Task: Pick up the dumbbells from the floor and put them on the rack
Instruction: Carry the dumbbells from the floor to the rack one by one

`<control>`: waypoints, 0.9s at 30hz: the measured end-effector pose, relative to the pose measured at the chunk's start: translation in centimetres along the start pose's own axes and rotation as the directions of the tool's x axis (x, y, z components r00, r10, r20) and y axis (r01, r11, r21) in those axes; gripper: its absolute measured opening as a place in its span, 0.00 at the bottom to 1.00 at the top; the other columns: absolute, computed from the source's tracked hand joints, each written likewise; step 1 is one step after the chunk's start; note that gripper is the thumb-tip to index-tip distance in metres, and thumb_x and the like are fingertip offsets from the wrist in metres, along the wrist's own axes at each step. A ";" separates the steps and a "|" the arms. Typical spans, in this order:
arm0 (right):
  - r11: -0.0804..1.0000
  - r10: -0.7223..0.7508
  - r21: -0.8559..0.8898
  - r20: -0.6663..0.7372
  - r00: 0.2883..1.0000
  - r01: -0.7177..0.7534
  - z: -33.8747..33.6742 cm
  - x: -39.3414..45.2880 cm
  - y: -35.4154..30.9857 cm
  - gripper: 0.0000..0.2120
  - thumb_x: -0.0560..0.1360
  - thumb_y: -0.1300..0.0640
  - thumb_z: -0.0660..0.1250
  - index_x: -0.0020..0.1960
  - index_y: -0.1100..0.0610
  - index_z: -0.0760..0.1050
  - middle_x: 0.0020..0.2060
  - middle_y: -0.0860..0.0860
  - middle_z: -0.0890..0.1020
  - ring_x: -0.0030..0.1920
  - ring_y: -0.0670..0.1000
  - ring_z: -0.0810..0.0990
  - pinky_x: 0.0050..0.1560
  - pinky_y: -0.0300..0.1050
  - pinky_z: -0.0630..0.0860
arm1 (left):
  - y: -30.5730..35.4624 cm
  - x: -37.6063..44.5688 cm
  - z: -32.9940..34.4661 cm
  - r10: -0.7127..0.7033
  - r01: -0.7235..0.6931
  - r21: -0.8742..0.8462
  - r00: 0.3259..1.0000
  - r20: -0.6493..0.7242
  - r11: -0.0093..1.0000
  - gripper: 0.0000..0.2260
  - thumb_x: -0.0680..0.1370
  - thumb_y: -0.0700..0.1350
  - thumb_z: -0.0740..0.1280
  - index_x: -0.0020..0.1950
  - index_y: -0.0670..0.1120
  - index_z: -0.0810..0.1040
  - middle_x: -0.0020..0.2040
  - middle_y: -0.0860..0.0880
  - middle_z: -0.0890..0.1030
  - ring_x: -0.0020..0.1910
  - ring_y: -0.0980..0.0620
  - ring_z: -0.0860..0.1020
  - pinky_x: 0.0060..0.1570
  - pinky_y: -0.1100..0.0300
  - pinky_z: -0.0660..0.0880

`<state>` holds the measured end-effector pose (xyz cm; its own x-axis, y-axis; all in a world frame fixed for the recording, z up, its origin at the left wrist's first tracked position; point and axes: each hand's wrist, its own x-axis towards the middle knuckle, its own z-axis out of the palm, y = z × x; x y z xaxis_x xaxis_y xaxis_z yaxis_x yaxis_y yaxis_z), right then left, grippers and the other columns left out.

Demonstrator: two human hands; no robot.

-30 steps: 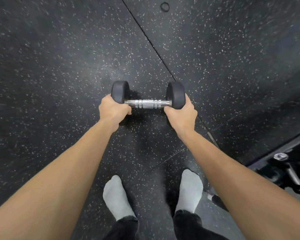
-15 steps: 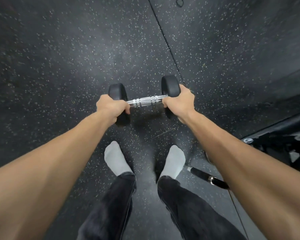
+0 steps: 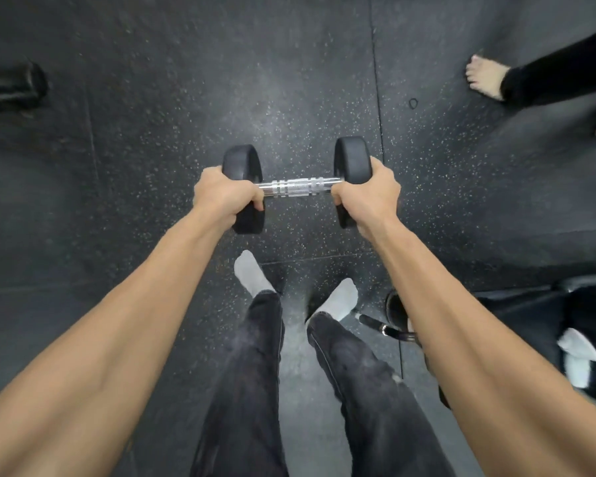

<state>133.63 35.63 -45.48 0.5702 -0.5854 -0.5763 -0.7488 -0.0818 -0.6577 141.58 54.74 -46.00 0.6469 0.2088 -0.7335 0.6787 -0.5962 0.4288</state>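
Note:
A black dumbbell (image 3: 298,188) with a chrome knurled handle hangs level in the air above the speckled rubber floor, in front of my feet. My left hand (image 3: 222,196) is wrapped around its left head and the left end of the handle. Over the right head, my right hand (image 3: 367,194) is closed with the fingers curled at the handle's right end. Both arms are stretched forward. A second dumbbell (image 3: 391,323) lies on the floor by my right foot, mostly hidden behind my right forearm. No rack is clearly in view.
Another person's bare foot (image 3: 486,79) and dark trouser leg stand at the upper right. A dark cylindrical object (image 3: 11,86) lies at the far left. Dark equipment (image 3: 578,325) with a white item sits at the right edge. My socked feet (image 3: 252,275) are below the dumbbell.
The dumbbell has risen off the floor in both hands and levelled out. The view has lifted, so more floor, a dark object at left and another person's foot have come into sight.

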 end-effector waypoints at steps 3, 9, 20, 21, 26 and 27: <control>0.994 -0.101 -0.027 0.031 0.994 0.102 -1.9 -5.4 -5.8 0.14 0.65 0.65 0.71 0.51 0.58 0.79 0.38 0.49 0.80 0.34 0.48 0.73 0.24 0.35 0.71 | 0.9 -5.2 -5.8 0.020 -0.023 -0.082 0.999 -0.038 0.996 0.26 0.52 0.40 0.77 0.50 0.44 0.83 0.46 0.49 0.83 0.47 0.47 0.81 0.36 0.60 0.73; 0.936 -0.350 -0.023 0.078 0.934 0.352 -2.5 -15.5 -16.8 0.11 0.64 0.64 0.70 0.45 0.55 0.76 0.34 0.46 0.76 0.33 0.48 0.71 0.33 0.42 0.73 | 1.8 -13.7 -17.6 0.029 -0.078 -0.282 0.984 -0.175 0.956 0.24 0.49 0.41 0.76 0.45 0.46 0.83 0.45 0.48 0.85 0.48 0.46 0.83 0.37 0.59 0.75; 0.795 -0.606 0.188 0.266 0.750 0.576 4.6 -32.3 -33.4 0.12 0.63 0.63 0.70 0.45 0.55 0.78 0.28 0.41 0.73 0.26 0.42 0.67 0.26 0.35 0.69 | -0.9 -25.4 -39.0 -0.037 -0.228 -0.365 0.804 -0.594 0.903 0.23 0.53 0.43 0.75 0.49 0.48 0.82 0.47 0.48 0.85 0.48 0.43 0.82 0.48 0.50 0.82; 0.777 -0.629 0.210 0.287 0.722 0.593 5.7 -33.9 -34.8 0.11 0.63 0.63 0.70 0.45 0.55 0.78 0.26 0.40 0.73 0.26 0.42 0.67 0.26 0.35 0.69 | -1.4 -26.2 -41.2 -0.050 -0.243 -0.374 0.779 -0.625 0.895 0.23 0.53 0.44 0.75 0.48 0.49 0.82 0.46 0.48 0.84 0.48 0.43 0.82 0.48 0.50 0.82; 0.699 -0.710 0.293 0.391 0.585 0.652 11.3 -40.8 -41.2 0.20 0.65 0.67 0.71 0.53 0.49 0.79 0.31 0.40 0.77 0.25 0.40 0.71 0.26 0.31 0.70 | -4.2 -29.3 -50.5 -0.150 -0.270 -0.437 0.682 -0.716 0.858 0.21 0.53 0.44 0.76 0.46 0.48 0.82 0.44 0.49 0.84 0.46 0.44 0.82 0.42 0.55 0.80; 0.687 -0.720 0.308 0.418 0.555 0.659 12.5 -42.0 -42.4 0.20 0.64 0.68 0.70 0.52 0.50 0.79 0.31 0.42 0.77 0.25 0.40 0.70 0.25 0.32 0.69 | -4.8 -29.6 -52.2 -0.175 -0.277 -0.452 0.659 -0.731 0.848 0.22 0.52 0.45 0.75 0.46 0.47 0.82 0.44 0.48 0.84 0.46 0.44 0.82 0.41 0.55 0.80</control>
<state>145.61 73.80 0.53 0.9963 0.0708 -0.0491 -0.0346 -0.1936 -0.9805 137.30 91.85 1.18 0.5622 0.8088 -0.1725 0.5537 -0.2132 0.8050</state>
